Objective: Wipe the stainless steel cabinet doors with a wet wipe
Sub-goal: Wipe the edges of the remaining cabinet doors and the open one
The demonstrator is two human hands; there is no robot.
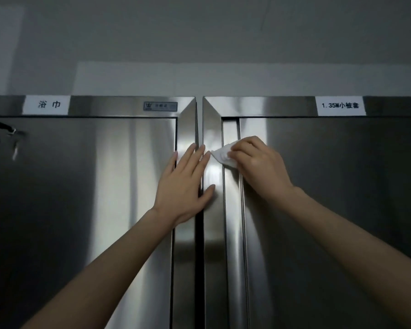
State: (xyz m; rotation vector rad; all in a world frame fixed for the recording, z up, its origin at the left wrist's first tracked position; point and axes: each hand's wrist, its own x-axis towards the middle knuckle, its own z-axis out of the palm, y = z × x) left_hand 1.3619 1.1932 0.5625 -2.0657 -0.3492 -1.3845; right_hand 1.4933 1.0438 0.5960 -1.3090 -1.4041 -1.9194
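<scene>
— Where are your hands?

— My left hand (185, 184) lies flat, fingers straight and slightly spread, pressed across the seam (199, 245) between the two cabinets. My right hand (259, 167) has its fingers curled over the wet wipe (222, 155), pinning it to the upright strip (231, 210) at the edge of the right door (330, 186), near the top.

— How should the stroke go?

— I'd judge long vertical passes, firm enough to reach the groove beside that strip — and refold the wipe once it greys. The left door (81, 186) shows bands of glare; whether they're smears I can't tell.

— Anything written higher up?

— A white label (48, 104) over the left door reads 浴巾; the second label (340, 105), over the right, reads 1.35M小被套. The small maker's plate (160, 106) between them is too blurred to read.
</scene>
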